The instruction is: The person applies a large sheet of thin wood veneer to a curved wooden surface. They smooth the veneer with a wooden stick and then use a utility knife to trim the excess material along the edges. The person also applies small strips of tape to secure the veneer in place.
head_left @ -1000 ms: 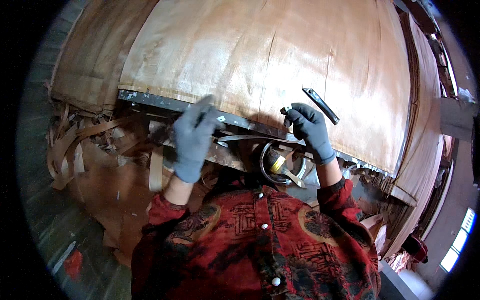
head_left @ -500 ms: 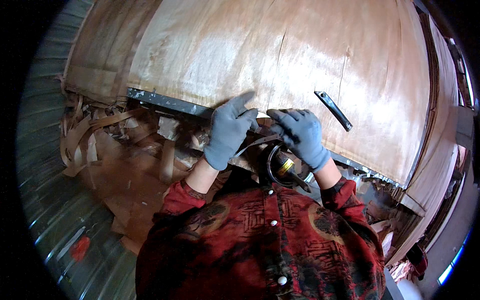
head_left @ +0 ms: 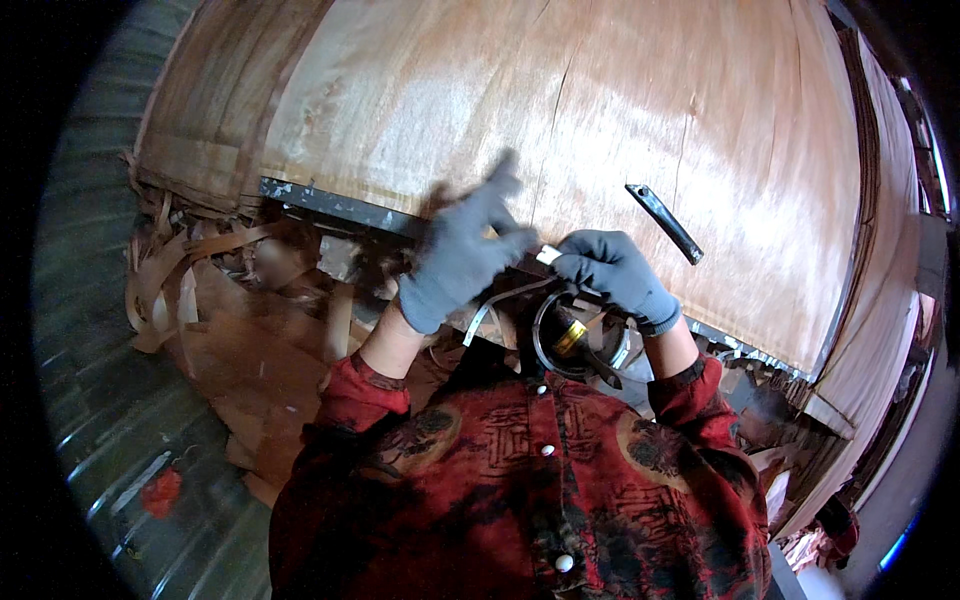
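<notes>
My left hand (head_left: 462, 245), in a grey glove, is raised over the near edge of a large thin wood sheet (head_left: 440, 110). Its fingers are apart and smeared by motion. My right hand (head_left: 610, 272), gloved alike, is closed at the near edge of the sheet and pinches a small whitish strip (head_left: 548, 255); its far end is hidden in the fingers. Under the hands a narrow pale band (head_left: 510, 292) curves down to the left. A round dark-rimmed holder (head_left: 540, 345) with a yellow-labelled thing (head_left: 571, 338) inside is at my waist.
A black bar-shaped tool (head_left: 664, 224) lies on the sheet, right of my hands. A dark metal strip (head_left: 340, 207) runs along the sheet's near edge. Torn wood scraps (head_left: 240, 340) are heaped at the left, beside corrugated metal (head_left: 90, 330). Stacked sheets (head_left: 880, 230) stand at the right.
My left hand has swung up and its fingers have spread. My right hand has shifted slightly right and nearer to me, with the whitish strip now showing at its fingertips.
</notes>
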Demonstrator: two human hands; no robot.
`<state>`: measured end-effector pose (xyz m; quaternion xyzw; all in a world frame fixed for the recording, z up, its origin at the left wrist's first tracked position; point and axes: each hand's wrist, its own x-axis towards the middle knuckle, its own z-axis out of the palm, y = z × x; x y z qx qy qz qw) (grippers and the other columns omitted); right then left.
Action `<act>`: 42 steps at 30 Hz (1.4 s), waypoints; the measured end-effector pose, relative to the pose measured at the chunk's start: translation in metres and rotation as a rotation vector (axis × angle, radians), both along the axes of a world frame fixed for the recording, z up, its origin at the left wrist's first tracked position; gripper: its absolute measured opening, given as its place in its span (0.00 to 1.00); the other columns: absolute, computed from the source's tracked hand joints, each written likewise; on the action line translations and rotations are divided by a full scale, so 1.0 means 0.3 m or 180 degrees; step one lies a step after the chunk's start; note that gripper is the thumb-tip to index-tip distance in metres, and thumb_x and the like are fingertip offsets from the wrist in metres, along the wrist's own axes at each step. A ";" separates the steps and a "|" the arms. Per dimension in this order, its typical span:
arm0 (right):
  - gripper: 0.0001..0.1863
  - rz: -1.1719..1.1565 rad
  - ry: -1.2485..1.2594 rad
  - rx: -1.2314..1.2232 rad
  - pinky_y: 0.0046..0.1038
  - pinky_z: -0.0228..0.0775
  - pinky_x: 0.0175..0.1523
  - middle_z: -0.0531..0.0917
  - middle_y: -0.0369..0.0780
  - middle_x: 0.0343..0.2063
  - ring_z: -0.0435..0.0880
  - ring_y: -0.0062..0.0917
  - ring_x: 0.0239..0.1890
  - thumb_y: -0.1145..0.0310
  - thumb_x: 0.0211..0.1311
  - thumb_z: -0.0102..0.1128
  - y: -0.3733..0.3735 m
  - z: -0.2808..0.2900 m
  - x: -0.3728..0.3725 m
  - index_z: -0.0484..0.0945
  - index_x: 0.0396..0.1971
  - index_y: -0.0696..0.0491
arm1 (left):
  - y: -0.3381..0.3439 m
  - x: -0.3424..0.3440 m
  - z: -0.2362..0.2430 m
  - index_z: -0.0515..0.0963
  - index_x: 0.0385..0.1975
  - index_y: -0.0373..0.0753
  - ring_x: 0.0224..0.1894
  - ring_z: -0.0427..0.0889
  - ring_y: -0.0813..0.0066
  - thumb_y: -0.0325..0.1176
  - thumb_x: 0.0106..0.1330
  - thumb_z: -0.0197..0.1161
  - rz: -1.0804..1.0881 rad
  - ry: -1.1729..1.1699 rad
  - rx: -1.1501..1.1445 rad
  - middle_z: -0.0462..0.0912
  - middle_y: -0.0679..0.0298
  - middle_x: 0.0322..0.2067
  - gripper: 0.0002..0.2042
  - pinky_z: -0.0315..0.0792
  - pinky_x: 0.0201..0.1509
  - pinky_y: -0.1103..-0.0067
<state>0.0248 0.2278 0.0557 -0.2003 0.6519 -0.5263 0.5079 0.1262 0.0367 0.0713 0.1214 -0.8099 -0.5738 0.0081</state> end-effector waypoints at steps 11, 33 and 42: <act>0.13 -0.0257 0.1690 0.0374 0.23 0.69 0.30 0.81 0.40 0.20 0.79 0.23 0.22 0.61 0.58 0.57 -0.070 -0.219 -0.142 0.80 0.32 0.57 | 0.007 0.032 -0.313 0.46 0.63 0.33 0.63 0.51 0.51 0.35 0.51 0.63 -0.0124 0.0208 -0.3268 0.58 0.59 0.61 0.41 0.47 0.65 0.58; 0.17 0.0127 0.2891 0.1360 0.37 0.71 0.35 0.79 0.51 0.21 0.80 0.44 0.28 0.57 0.56 0.51 -0.072 -0.209 -0.112 0.80 0.29 0.55 | 0.125 -0.105 -0.275 0.69 0.54 0.45 0.63 0.49 0.49 0.33 0.50 0.56 -0.0317 0.0249 -0.3339 0.65 0.58 0.53 0.26 0.43 0.64 0.55; 0.16 0.0574 0.1838 0.1109 0.37 0.70 0.38 0.81 0.45 0.30 0.79 0.41 0.34 0.52 0.59 0.51 -0.006 -0.116 0.000 0.80 0.36 0.47 | 0.029 -0.041 -0.304 0.64 0.59 0.47 0.67 0.42 0.47 0.29 0.50 0.54 -0.0029 0.0626 -0.2310 0.58 0.57 0.62 0.30 0.36 0.69 0.60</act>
